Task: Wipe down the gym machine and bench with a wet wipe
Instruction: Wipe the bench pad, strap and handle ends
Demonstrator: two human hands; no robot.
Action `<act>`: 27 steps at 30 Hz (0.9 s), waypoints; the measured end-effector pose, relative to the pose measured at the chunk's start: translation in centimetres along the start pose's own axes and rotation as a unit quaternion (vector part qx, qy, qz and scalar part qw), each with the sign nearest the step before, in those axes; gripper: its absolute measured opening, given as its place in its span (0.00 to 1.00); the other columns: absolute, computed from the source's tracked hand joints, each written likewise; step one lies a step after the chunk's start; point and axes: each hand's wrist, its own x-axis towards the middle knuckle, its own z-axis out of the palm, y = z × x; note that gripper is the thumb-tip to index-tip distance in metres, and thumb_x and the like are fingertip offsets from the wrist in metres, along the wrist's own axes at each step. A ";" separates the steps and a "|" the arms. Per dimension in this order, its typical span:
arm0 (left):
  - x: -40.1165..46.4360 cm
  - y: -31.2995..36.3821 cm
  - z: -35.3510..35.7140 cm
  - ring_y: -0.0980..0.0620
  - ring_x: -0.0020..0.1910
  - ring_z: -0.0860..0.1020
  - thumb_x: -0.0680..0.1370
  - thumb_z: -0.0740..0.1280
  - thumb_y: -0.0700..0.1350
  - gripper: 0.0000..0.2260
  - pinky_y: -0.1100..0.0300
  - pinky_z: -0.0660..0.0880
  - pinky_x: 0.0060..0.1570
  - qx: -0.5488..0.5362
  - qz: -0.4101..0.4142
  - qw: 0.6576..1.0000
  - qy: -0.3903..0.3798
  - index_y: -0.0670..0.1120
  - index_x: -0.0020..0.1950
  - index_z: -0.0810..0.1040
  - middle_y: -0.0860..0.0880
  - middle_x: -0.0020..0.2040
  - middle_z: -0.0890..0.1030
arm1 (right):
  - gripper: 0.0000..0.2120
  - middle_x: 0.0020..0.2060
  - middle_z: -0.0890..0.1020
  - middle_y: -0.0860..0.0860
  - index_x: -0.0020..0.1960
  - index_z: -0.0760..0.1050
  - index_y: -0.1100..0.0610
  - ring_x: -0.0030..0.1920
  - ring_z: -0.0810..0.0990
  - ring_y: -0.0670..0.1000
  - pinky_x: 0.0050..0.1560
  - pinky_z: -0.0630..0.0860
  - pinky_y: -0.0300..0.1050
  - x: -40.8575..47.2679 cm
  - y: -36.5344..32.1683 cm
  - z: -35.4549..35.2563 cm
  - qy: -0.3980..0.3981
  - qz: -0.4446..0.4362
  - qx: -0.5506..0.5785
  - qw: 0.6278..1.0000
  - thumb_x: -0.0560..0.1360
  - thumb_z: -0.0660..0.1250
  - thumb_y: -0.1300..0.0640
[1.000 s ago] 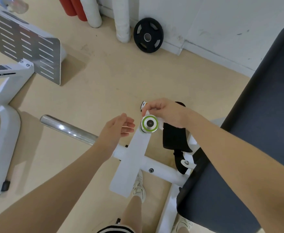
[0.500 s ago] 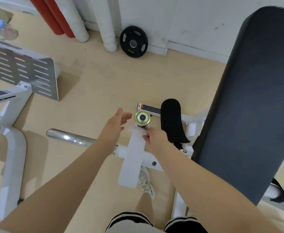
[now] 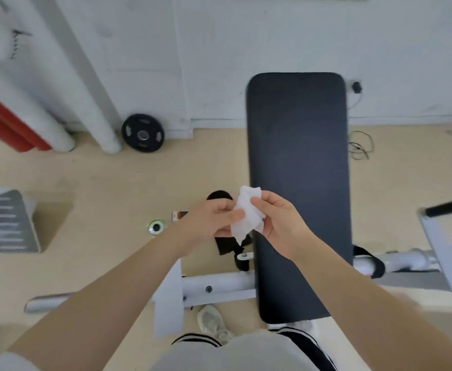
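A crumpled white wet wipe is held between both hands in mid-air, left of the bench. My left hand pinches its left side and my right hand grips its right side. The dark padded bench runs away from me toward the wall. The white machine frame lies below my arms, with a chrome bar sticking out to the left and a green-ringed knob just left of my left wrist.
A black weight plate leans on the wall beside white pipes and red pipes. A perforated metal footplate stands at the left. More frame and a black handle sit at the right. A cable lies by the wall.
Both hands have come off the machine arm and knob and risen together, now holding the wipe between them. The view has swung right, centring on the bench.
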 end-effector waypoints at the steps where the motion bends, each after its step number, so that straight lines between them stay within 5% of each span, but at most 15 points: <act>1: 0.8 0.5 1.3 0.52 0.43 0.81 0.78 0.65 0.43 0.05 0.63 0.80 0.45 0.024 -0.002 1.000 0.012 0.42 0.49 0.77 0.43 0.48 0.82 | 0.08 0.45 0.81 0.55 0.54 0.75 0.62 0.43 0.81 0.51 0.41 0.79 0.42 -0.7 -0.7 -1.3 0.023 -0.015 0.005 1.000 0.78 0.59 0.63; 3: 2.6 1.4 3.9 0.55 0.36 0.81 0.77 0.66 0.42 0.03 0.66 0.77 0.36 0.058 0.000 0.997 0.047 0.43 0.45 0.76 0.43 0.43 0.82 | 0.07 0.45 0.81 0.54 0.52 0.75 0.61 0.42 0.81 0.50 0.40 0.78 0.40 -2.2 -1.9 -3.9 0.062 -0.060 -0.003 0.996 0.78 0.60 0.63; 6: 5.3 2.4 7.7 0.55 0.36 0.83 0.78 0.65 0.42 0.04 0.65 0.77 0.37 0.050 -0.022 0.998 0.027 0.42 0.48 0.77 0.44 0.44 0.83 | 0.08 0.42 0.81 0.50 0.44 0.77 0.53 0.42 0.79 0.47 0.43 0.77 0.38 -4.2 -2.8 -7.7 0.149 -0.166 -0.126 0.967 0.76 0.63 0.64; 8: 6.9 2.8 10.3 0.53 0.42 0.84 0.78 0.63 0.41 0.08 0.63 0.78 0.41 0.002 -0.054 0.999 0.001 0.40 0.54 0.78 0.44 0.48 0.84 | 0.13 0.41 0.79 0.48 0.42 0.77 0.48 0.40 0.77 0.41 0.42 0.74 0.31 -5.5 -3.1 -10.0 0.204 -0.235 -0.285 0.907 0.74 0.65 0.66; 11: 8.8 3.6 14.9 0.47 0.49 0.83 0.80 0.58 0.44 0.14 0.57 0.79 0.48 -0.119 -0.090 0.988 -0.038 0.38 0.59 0.76 0.41 0.52 0.83 | 0.10 0.41 0.74 0.47 0.48 0.82 0.56 0.37 0.73 0.39 0.40 0.68 0.27 -6.5 -3.1 -14.2 0.210 -0.292 -0.454 0.815 0.73 0.65 0.67; 15: 11.5 4.0 20.9 0.48 0.53 0.82 0.80 0.59 0.50 0.15 0.53 0.76 0.58 -0.072 -0.057 0.994 -0.059 0.41 0.57 0.78 0.44 0.53 0.83 | 0.12 0.43 0.79 0.49 0.50 0.82 0.56 0.43 0.74 0.53 0.45 0.69 0.38 -7.4 -3.8 -20.4 0.167 -0.305 -0.553 0.757 0.73 0.62 0.56; 19: 15.4 4.5 27.2 0.45 0.56 0.80 0.79 0.62 0.42 0.09 0.55 0.76 0.58 0.031 -0.033 0.999 -0.028 0.40 0.55 0.78 0.41 0.56 0.81 | 0.09 0.45 0.75 0.47 0.49 0.78 0.58 0.45 0.72 0.45 0.46 0.66 0.27 -8.5 -6.8 -27.1 0.258 -0.272 -0.466 0.801 0.73 0.67 0.53; 22: 19.0 5.2 32.6 0.45 0.57 0.79 0.79 0.63 0.43 0.09 0.55 0.76 0.59 0.034 -0.035 0.998 -0.040 0.42 0.55 0.79 0.42 0.57 0.81 | 0.14 0.50 0.77 0.47 0.57 0.72 0.53 0.50 0.75 0.46 0.50 0.71 0.34 -8.3 -9.3 -33.2 0.276 -0.151 -0.301 0.900 0.72 0.69 0.57; 24: 21.5 5.4 36.1 0.50 0.52 0.80 0.79 0.64 0.44 0.11 0.60 0.76 0.55 0.044 -0.043 0.997 -0.048 0.42 0.58 0.78 0.45 0.54 0.82 | 0.08 0.48 0.80 0.49 0.53 0.75 0.52 0.51 0.78 0.48 0.51 0.75 0.39 -8.2 -10.6 -37.0 0.241 -0.063 -0.181 0.951 0.74 0.67 0.57; 27: 25.2 5.3 40.8 0.54 0.45 0.78 0.78 0.64 0.42 0.05 0.62 0.75 0.51 0.030 -0.063 0.997 -0.026 0.46 0.52 0.79 0.48 0.49 0.81 | 0.04 0.47 0.82 0.53 0.50 0.77 0.57 0.51 0.81 0.51 0.54 0.78 0.43 -8.3 -11.5 -42.1 0.208 -0.008 0.039 0.977 0.76 0.65 0.61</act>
